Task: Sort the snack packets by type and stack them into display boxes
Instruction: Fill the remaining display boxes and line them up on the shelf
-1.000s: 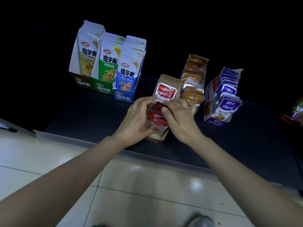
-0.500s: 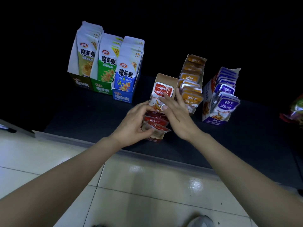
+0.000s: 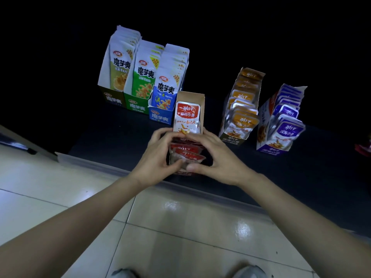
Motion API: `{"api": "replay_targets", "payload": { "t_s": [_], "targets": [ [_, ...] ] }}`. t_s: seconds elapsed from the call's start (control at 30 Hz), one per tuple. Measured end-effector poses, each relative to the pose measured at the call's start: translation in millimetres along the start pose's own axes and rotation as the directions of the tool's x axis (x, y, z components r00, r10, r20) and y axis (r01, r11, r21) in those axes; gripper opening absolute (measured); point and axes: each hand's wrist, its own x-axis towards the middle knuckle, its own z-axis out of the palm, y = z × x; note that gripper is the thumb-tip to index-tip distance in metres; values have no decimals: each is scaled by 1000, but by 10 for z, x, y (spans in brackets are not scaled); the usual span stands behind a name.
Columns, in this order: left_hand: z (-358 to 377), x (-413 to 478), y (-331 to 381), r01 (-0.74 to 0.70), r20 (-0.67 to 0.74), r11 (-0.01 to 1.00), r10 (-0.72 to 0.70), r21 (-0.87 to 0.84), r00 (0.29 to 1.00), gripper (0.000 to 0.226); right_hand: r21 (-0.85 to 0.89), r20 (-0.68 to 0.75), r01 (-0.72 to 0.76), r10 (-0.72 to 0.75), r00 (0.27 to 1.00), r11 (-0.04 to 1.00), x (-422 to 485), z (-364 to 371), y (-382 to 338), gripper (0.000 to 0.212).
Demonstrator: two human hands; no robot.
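Saw left hand (image 3: 158, 157) and right hand (image 3: 218, 159) both curled round the stack of red foil snack packets (image 3: 186, 155), seated in the tall brown cardboard display box (image 3: 191, 98) on the dark shelf (image 3: 112, 145). Packets looked light, floppy, slick; best gripped by side edges.

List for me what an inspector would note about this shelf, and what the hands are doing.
Surface: dark shelf.
Job's things: red packets in a brown box; orange packets and purple packets boxed to its right; three tall boxes of packets behind, left.
Clutter: a wrapper at the far right edge, unclear.
Hands: left hand and right hand both grip the red packets.
Cables: nothing seen.
Surroundings: tiled floor, shoes; dark background.
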Motion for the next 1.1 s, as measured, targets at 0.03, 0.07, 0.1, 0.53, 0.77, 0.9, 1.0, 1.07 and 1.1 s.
{"api": "replay_targets", "payload": {
  "t_s": [0.03,0.07,0.1,0.53,0.77,0.9,1.0,1.07,1.1],
  "targets": [
    [-3,9,22,-15,-8,1000,15,6,1000,64,-17,-16,-9,9,1000,1000,-3,19,4,76],
    [-7,12,47,-51,-15,999,51,21,999,66,-26,-32,-10,10,999,1000,-4,29,1,71],
    [-15,18,71,-97,-20,994,98,48,995,69,-33,-40,-2,1,999,999,0,30,5,67],
    [-63,117,29,-308,113,897,287,316,951,56,-118,-265,26,-57,963,993,361,-304,44,61],
    [-64,112,23,-326,72,889,320,322,945,55,-569,-69,-65,31,997,820,694,-172,20,73],
    [-77,105,14,-325,67,889,321,323,945,56,-541,-95,-102,59,994,835,736,-174,16,70],
    [-84,116,12,-319,67,895,314,312,947,56,-538,-74,-107,79,994,836,771,-206,21,68],
    [-79,124,23,-321,70,893,315,315,946,56,-591,-65,-96,71,995,801,754,-213,30,65],
    [-80,126,27,-322,74,892,316,318,946,57,-624,-79,-84,44,996,777,737,-214,39,62]
  ]
}}
